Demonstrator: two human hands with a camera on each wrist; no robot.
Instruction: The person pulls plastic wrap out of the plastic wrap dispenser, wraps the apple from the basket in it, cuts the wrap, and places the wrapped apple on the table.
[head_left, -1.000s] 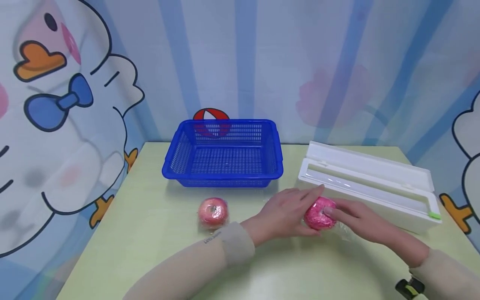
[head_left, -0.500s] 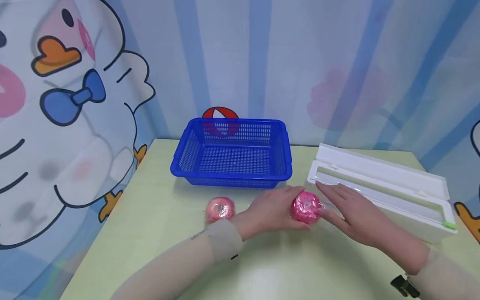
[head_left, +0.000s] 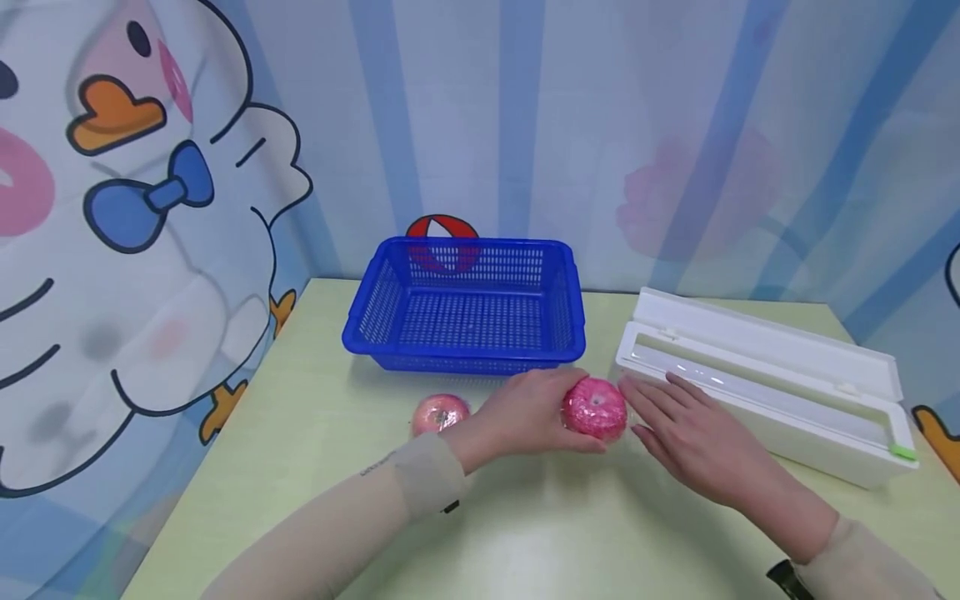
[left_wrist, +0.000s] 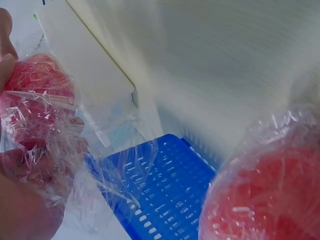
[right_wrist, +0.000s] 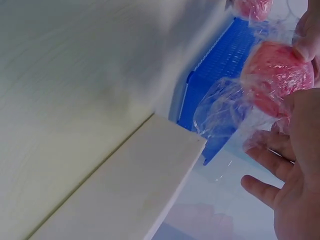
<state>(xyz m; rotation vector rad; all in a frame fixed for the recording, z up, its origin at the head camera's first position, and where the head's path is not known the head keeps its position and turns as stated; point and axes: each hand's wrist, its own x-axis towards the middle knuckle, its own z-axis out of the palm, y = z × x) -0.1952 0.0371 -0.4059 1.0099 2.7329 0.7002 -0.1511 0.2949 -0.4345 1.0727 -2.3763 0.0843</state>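
A pinkish-red apple (head_left: 595, 408) wrapped in clear cling film sits in the grip of my left hand (head_left: 525, 412), thumb along its near side and fingers along its far side. My right hand (head_left: 693, 433) is just to the right of it, fingers stretched out with the tips close to the film. Loose folds of cling film (right_wrist: 222, 110) hang off the apple in the right wrist view. Another wrapped apple (head_left: 439, 414) rests on the table to the left, partly covered by my left forearm. In the left wrist view this second apple (left_wrist: 265, 195) looms at lower right.
A blue plastic basket (head_left: 463, 353) with nothing in it stands behind the apples. To the right is a long white cling film dispenser (head_left: 757, 425), lid raised, with a green slider (head_left: 903, 452) at its right end. A printed curtain hangs behind the table (head_left: 525, 533).
The held apple has moved left, with its dimple now facing up. My right hand's fingers have come off the apple and straightened beside it. The view has shifted slightly.
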